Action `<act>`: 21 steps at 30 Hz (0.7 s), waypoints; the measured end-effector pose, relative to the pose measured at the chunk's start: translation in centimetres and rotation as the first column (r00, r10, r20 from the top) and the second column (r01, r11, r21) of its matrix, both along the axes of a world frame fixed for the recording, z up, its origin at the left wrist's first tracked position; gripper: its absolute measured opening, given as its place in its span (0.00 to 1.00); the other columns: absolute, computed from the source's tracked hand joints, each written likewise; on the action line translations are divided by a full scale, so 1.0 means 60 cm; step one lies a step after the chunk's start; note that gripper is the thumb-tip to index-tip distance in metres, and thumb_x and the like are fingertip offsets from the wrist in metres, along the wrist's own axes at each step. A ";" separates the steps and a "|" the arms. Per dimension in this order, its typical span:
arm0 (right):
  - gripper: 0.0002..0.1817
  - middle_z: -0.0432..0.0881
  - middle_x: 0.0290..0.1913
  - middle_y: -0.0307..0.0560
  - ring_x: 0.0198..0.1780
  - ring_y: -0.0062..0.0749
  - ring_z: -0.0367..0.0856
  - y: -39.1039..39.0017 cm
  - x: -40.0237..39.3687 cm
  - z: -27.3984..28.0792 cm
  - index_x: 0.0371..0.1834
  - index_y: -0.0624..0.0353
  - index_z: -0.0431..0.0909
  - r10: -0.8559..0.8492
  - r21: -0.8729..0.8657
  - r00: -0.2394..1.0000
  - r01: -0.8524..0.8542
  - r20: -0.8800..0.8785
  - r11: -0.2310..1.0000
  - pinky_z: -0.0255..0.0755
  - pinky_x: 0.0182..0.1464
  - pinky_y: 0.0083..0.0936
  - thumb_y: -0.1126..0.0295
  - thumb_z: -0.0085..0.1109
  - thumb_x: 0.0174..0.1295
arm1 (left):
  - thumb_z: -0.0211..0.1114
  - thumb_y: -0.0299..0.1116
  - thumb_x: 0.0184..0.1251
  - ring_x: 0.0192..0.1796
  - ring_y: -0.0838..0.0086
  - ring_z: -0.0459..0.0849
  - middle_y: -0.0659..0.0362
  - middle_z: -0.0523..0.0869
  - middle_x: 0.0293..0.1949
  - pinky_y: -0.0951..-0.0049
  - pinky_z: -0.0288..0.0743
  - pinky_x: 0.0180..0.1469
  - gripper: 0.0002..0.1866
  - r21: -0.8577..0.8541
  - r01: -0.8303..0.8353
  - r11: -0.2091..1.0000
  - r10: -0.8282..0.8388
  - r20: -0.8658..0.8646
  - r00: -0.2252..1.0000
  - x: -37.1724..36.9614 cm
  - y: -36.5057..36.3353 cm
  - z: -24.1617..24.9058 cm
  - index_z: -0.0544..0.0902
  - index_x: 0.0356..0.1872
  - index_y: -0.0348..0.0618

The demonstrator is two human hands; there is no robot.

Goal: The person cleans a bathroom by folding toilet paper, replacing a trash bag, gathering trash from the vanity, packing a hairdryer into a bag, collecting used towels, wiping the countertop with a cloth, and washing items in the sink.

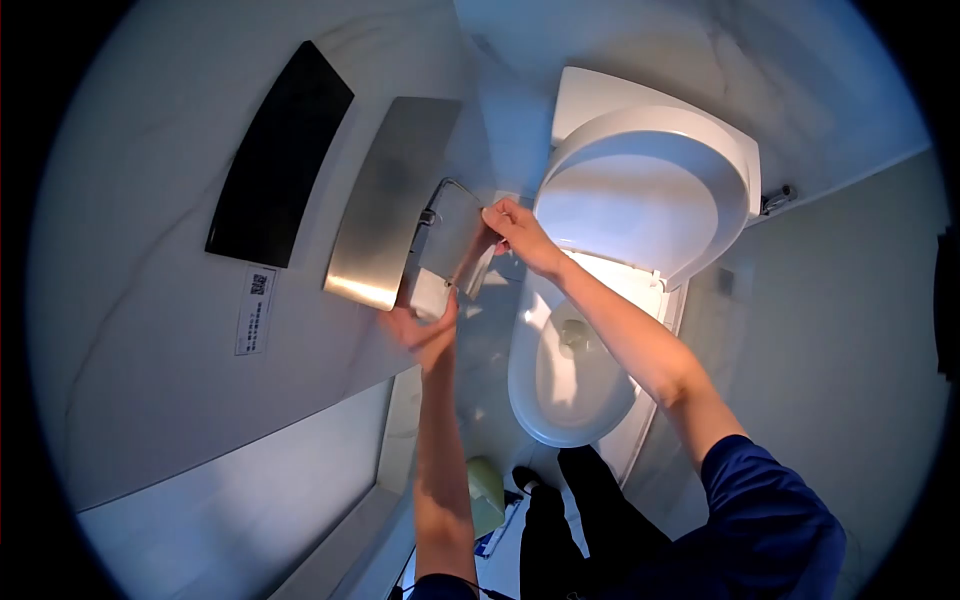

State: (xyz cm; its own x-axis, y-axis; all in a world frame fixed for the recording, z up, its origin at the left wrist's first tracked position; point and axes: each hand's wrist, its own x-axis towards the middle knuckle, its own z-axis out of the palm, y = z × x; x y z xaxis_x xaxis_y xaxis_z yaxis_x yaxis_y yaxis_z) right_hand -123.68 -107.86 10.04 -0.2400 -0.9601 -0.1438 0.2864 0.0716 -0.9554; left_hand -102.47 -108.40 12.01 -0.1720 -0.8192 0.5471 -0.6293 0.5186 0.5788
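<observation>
A metal toilet paper holder with a brushed shelf (385, 205) is fixed to the wall at left. Beneath the shelf, my left hand (428, 335) curls around a white toilet paper roll (430, 293), its fingers partly hidden by the roll and the shelf. My right hand (525, 238) pinches the outer edge of the holder's raised cover (475, 245). A strip of white paper (480, 272) hangs below that hand, beside the cover. How the roll sits inside the holder is partly hidden.
A white toilet (570, 425) with its lid (640, 190) raised stands to the right of the holder. On the wall are a black panel (280, 155) and a printed label (256, 310). A green bin (485, 495) is on the floor near my feet.
</observation>
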 end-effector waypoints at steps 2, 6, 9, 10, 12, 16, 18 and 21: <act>0.21 0.73 0.30 0.35 0.31 0.17 0.70 0.001 0.005 0.002 0.35 0.56 0.72 0.031 -0.008 0.999 -0.031 0.017 0.999 0.68 0.33 0.15 0.47 0.50 0.64 | 0.75 0.31 0.35 0.49 0.54 0.75 0.49 0.74 0.48 0.60 0.71 0.50 0.34 0.136 0.024 0.990 -0.021 -0.021 1.000 -0.028 -0.010 -0.032 0.74 0.51 0.38; 0.20 0.74 0.30 0.34 0.29 0.16 0.69 0.002 0.000 0.000 0.35 0.57 0.74 0.006 -0.011 1.000 -0.006 0.001 1.000 0.68 0.34 0.16 0.50 0.49 0.66 | 0.74 0.31 0.38 0.52 0.51 0.73 0.46 0.73 0.52 0.59 0.72 0.50 0.33 0.081 0.103 0.991 -0.094 -0.113 0.989 -0.052 -0.026 -0.044 0.74 0.51 0.39; 0.19 0.76 0.30 0.35 0.30 0.16 0.71 -0.004 -0.002 -0.013 0.36 0.57 0.75 0.033 -0.030 0.998 -0.031 0.046 0.999 0.69 0.37 0.18 0.51 0.47 0.67 | 0.76 0.29 0.36 0.51 0.56 0.74 0.47 0.73 0.52 0.63 0.74 0.48 0.36 0.165 0.044 0.985 -0.005 -0.226 0.974 -0.013 0.003 -0.038 0.72 0.53 0.39; 0.19 0.77 0.31 0.35 0.30 0.17 0.72 -0.004 -0.004 -0.018 0.36 0.57 0.75 0.049 -0.038 0.996 -0.047 0.069 0.998 0.70 0.38 0.19 0.51 0.47 0.68 | 0.78 0.27 0.35 0.53 0.62 0.73 0.50 0.73 0.51 0.66 0.74 0.50 0.39 0.218 0.090 0.972 0.030 -0.492 0.870 0.001 0.014 -0.045 0.70 0.55 0.39; 0.19 0.78 0.31 0.36 0.32 0.19 0.75 -0.012 -0.006 -0.026 0.36 0.57 0.75 0.112 -0.060 0.974 -0.102 0.198 0.993 0.71 0.40 0.20 0.52 0.45 0.68 | 0.78 0.25 0.36 0.54 0.64 0.72 0.52 0.72 0.52 0.66 0.74 0.52 0.39 0.353 0.047 0.935 0.174 -0.568 0.804 0.036 0.045 -0.032 0.69 0.56 0.39; 0.19 0.79 0.33 0.38 0.36 0.22 0.78 -0.010 -0.006 -0.023 0.37 0.57 0.75 0.158 -0.060 0.945 -0.147 0.287 0.987 0.72 0.43 0.22 0.53 0.42 0.70 | 0.78 0.24 0.38 0.56 0.66 0.71 0.54 0.70 0.54 0.66 0.73 0.54 0.39 0.428 0.079 0.900 0.234 -0.628 0.742 0.067 0.076 0.012 0.68 0.56 0.39; 0.19 0.79 0.34 0.38 0.36 0.22 0.78 -0.012 -0.003 -0.020 0.37 0.57 0.74 0.170 -0.061 0.931 -0.158 0.323 0.985 0.72 0.43 0.22 0.53 0.41 0.70 | 0.77 0.23 0.38 0.54 0.67 0.73 0.53 0.71 0.54 0.65 0.73 0.55 0.40 0.371 0.131 0.919 0.145 -0.629 0.763 0.068 0.070 0.007 0.66 0.58 0.40; 0.20 0.79 0.36 0.38 0.37 0.21 0.77 -0.019 0.000 -0.024 0.40 0.56 0.73 0.142 -0.030 0.932 -0.141 0.333 0.990 0.72 0.42 0.23 0.49 0.43 0.68 | 0.77 0.23 0.37 0.53 0.65 0.74 0.52 0.71 0.55 0.65 0.72 0.55 0.42 0.345 0.159 0.925 0.076 -0.580 0.811 0.037 0.037 -0.005 0.65 0.59 0.39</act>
State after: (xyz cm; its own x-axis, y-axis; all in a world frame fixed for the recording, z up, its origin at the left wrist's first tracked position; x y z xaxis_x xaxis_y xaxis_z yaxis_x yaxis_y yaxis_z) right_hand -123.68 -109.03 8.59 -0.0406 -0.9815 -0.1870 0.5760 0.1299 -0.8071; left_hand -100.25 -106.19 11.68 0.0378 -0.9745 0.2212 -0.1018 0.2164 0.9710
